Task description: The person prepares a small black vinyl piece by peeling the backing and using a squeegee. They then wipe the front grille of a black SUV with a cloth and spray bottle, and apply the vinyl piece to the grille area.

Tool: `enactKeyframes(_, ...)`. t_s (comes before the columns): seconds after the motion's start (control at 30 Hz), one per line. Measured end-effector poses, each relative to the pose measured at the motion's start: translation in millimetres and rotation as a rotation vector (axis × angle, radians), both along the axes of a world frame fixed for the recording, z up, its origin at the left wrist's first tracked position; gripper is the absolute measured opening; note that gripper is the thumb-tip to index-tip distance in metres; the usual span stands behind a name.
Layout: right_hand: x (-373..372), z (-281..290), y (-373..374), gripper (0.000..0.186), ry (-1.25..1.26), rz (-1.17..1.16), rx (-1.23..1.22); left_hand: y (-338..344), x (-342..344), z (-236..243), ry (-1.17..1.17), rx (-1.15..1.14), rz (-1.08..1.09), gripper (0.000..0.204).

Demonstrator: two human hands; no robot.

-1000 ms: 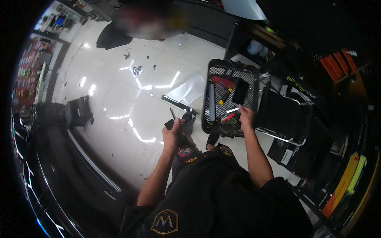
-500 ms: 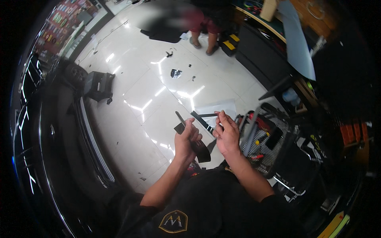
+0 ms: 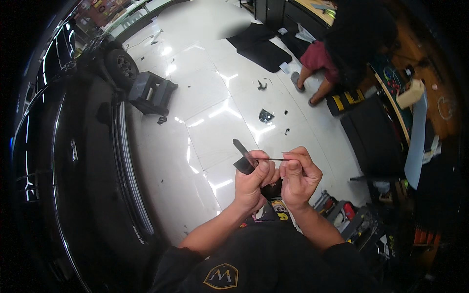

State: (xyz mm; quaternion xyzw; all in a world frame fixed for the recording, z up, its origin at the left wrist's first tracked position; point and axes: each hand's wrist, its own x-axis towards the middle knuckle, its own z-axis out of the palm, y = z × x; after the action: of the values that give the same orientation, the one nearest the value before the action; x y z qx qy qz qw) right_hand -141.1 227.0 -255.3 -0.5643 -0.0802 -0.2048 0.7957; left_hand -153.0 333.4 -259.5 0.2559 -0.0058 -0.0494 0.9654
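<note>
Thin strip [image 3: 274,159] right of the car [image 3: 80,156], pinched by the right hand [image 3: 300,178], left hand [image 3: 251,185] closed around a black tool [image 3: 243,149] near the strip's other end, glossy floor [image 3: 168,161] beside the car, stool [image 3: 141,90] near its wheel [image 3: 121,67], tray [image 3: 353,231] farther right of it, red item [image 3: 348,211] inside

The left hand [image 3: 251,184] grips a dark slim tool [image 3: 242,148] while a thin dark strip [image 3: 274,159] runs across to the right hand [image 3: 301,181], with a black car [image 3: 88,161] at left and a co-worker [image 3: 356,41] at upper right
</note>
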Motion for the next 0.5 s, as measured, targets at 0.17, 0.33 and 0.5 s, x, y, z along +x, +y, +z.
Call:
enactKeyframes(0.17, 102.3, 12.1, 61.4, 0.026, -0.05, 0.045, -0.162, 64.5, 100.2, 10.3, -0.054, 0.05, 0.161, 0.011)
enactKeyframes(0.33, 213.8, 8.9, 114.7, 0.052, 0.304, 0.538, 0.268, 141.8, 211.9, -0.9, -0.028, 0.277, 0.203, 0.014)
enactKeyframes(0.5, 375.4, 8.3, 156.6, 0.054, 0.777, 1.097, 0.522, 221.6, 352.6, 0.6, -0.052, 0.547, 0.194, 0.013)
